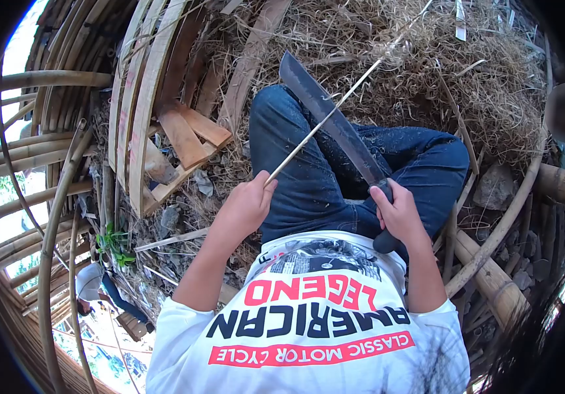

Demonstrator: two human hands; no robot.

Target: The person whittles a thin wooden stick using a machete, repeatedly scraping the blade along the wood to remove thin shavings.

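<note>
My left hand [246, 202] is closed around the near end of a thin, pale bamboo strip [309, 134]. From there the strip slants up and to the right, towards the heap of shavings. My right hand [398, 209] grips the dark handle of a machete [325, 108], its broad, dark blade pointing up and to the left over my crossed legs. Strip and blade cross above my lap, the strip passing over the blade in this view. Fine shavings dot my jeans [289, 157].
A large heap of curly shavings [479, 85] lies in front of my legs. Wooden boards [143, 111] lean at the left beside short wood offcuts [187, 134]. Bamboo framework [39, 154] lines the far left; another person [95, 285] is beyond it. Thick bamboo poles [493, 279] and stones [496, 187] lie right.
</note>
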